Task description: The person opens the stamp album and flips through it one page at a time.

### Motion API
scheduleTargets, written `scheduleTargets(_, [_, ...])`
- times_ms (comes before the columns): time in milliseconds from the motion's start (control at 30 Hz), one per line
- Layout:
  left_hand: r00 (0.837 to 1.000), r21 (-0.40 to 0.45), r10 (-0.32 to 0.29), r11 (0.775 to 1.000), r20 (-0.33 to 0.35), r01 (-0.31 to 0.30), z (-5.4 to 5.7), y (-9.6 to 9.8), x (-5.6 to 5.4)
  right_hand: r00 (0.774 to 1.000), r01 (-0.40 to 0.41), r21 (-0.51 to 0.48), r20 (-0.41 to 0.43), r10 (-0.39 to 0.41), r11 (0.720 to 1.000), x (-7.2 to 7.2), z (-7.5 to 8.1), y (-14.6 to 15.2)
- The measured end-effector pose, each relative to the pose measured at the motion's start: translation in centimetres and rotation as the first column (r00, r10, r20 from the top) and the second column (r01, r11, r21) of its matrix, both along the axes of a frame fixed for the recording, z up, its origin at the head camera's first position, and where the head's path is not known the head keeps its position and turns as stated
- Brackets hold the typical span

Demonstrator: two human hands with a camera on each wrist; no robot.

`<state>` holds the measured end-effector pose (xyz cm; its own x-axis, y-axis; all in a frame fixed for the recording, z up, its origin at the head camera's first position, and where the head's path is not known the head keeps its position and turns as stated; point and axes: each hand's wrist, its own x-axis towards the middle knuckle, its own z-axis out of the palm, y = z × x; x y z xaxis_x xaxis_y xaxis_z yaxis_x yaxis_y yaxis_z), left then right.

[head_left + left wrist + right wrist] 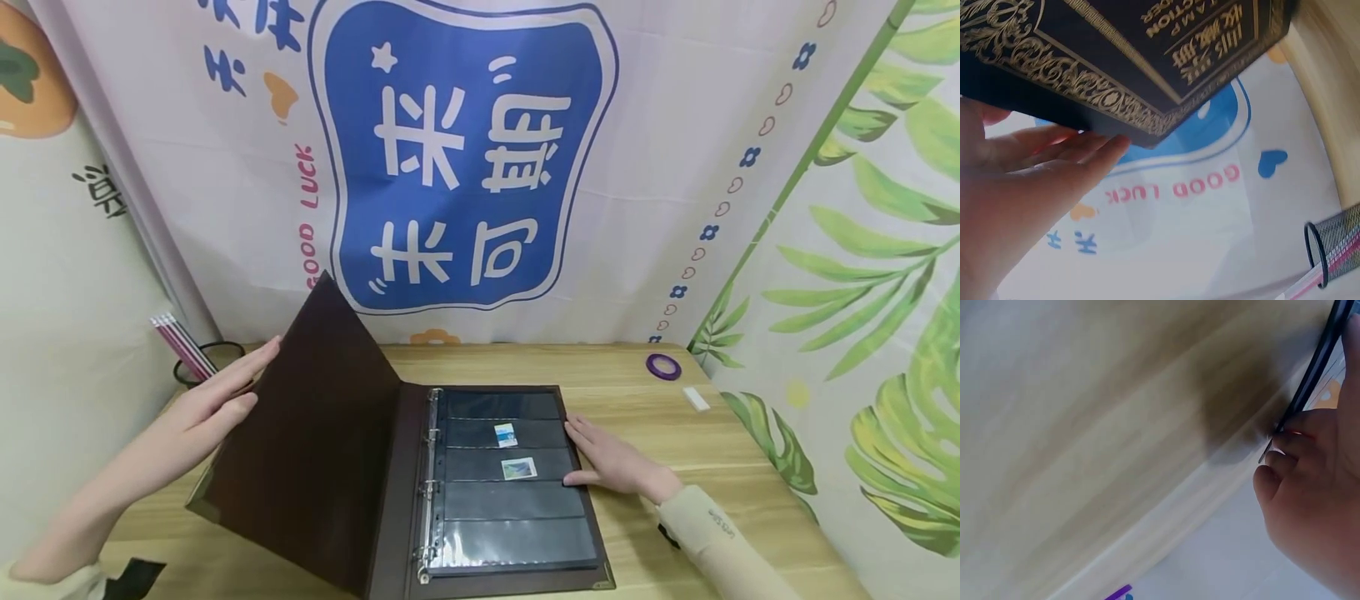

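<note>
A dark brown stamp album (491, 500) lies on the table with its front cover (307, 450) standing raised at a slant on the left. My left hand (213, 417) touches the cover's outer edge with fairly straight fingers; the left wrist view shows gold scrollwork and lettering on the cover's outside (1110, 94). Inside, metal rings (430, 490) hold black pocket pages, and two small stamps, a blue-and-white stamp (506, 435) and a greenish stamp (519, 468), sit in the top page. At the right edge my right hand (618, 458) rests, thumb and fingertips touching the album.
A purple tape roll (663, 367) and a white eraser-like block (695, 399) lie at the table's back right. Behind my left hand stands a black mesh holder (1338, 247) with several pencils (183, 346). A printed curtain (465, 325) hangs behind the wooden table (645, 425).
</note>
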<state>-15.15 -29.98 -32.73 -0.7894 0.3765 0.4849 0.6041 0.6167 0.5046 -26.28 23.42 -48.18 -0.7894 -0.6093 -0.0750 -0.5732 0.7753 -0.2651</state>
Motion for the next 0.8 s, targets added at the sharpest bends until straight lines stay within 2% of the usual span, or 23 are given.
scheduleTargets(133, [1.0,-0.037,-0.017,0.999,0.0,0.017,-0.6,-1.5,0.1,1.0,0.008,0.008,0.016,-0.008,1.0,-0.4,0.2,0.7])
scheduleTargets(200, [0.999,-0.043,-0.024,0.999,0.023,0.025,-1.1,-2.3,0.1,0.999,0.016,0.016,0.028,-0.016,1.0,-0.6,0.4,1.1])
scheduleTargets(267, [0.999,-0.056,-0.007,0.998,0.046,0.009,-1.6,-3.1,0.1,0.999,0.018,0.015,0.034,-0.019,1.0,-0.7,0.6,1.5])
scheduleTargets(400, [0.993,-0.127,0.071,0.99,0.092,-0.059,-2.9,-4.5,-0.1,0.999,0.027,0.007,0.041,-0.027,1.0,-0.9,0.9,2.5])
scheduleTargets(467, [0.984,-0.18,0.12,0.979,0.132,-0.095,-3.4,-4.9,-0.2,0.998,0.033,0.003,0.045,-0.033,0.999,-0.9,0.9,3.0])
scheduleTargets(600, [0.95,-0.29,0.212,0.946,0.229,-0.142,-4.4,-5.0,-0.2,0.997,0.05,0.011,0.059,-0.05,0.999,-1.2,0.9,3.9])
scheduleTargets(700, [0.932,-0.348,0.245,0.926,0.268,-0.144,-5.8,-5.0,-0.3,0.995,0.061,0.014,0.08,-0.062,0.998,-1.5,0.9,4.4])
scheduleTargets(800, [0.926,-0.383,0.254,0.914,0.28,-0.135,-7.7,-5.1,-0.6,0.995,0.056,0.013,0.082,-0.057,0.998,-1.7,1.0,4.7])
